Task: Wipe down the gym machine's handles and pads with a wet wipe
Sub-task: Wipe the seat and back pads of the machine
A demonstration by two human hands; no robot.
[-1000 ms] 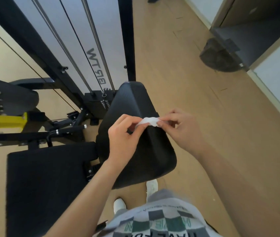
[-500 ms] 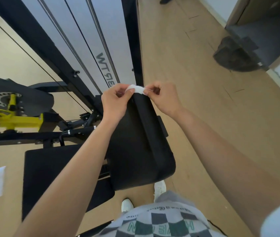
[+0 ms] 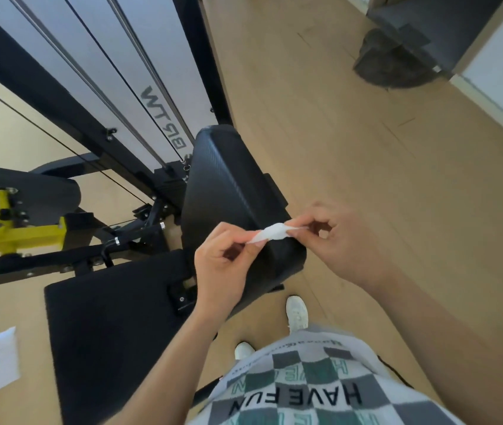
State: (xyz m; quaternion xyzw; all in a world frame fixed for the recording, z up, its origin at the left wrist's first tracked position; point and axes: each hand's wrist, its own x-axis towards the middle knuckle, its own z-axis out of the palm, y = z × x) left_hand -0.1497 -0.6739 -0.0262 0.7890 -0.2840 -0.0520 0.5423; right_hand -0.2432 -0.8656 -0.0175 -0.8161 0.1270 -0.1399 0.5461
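A small white wet wipe (image 3: 271, 233) is stretched between both hands over the lower end of the black back pad (image 3: 225, 185) of the gym machine. My left hand (image 3: 224, 265) pinches its left end. My right hand (image 3: 340, 240) pinches its right end between thumb and fingertips. The wipe lies across the pad's right edge near its lower corner. The black seat pad (image 3: 106, 332) sits lower left of my left arm.
The machine's black frame (image 3: 29, 87), cables and steel guide rods (image 3: 139, 72) rise at upper left. A yellow adjuster (image 3: 13, 231) is at far left. A white sheet (image 3: 1, 357) lies on the floor. A dark doorstop-like block (image 3: 394, 65) sits at upper right. Wood floor spreads right.
Both hands slid the wipe from the top of the back pad down to its lower right end, after having gone up from mid-pad a second ago.
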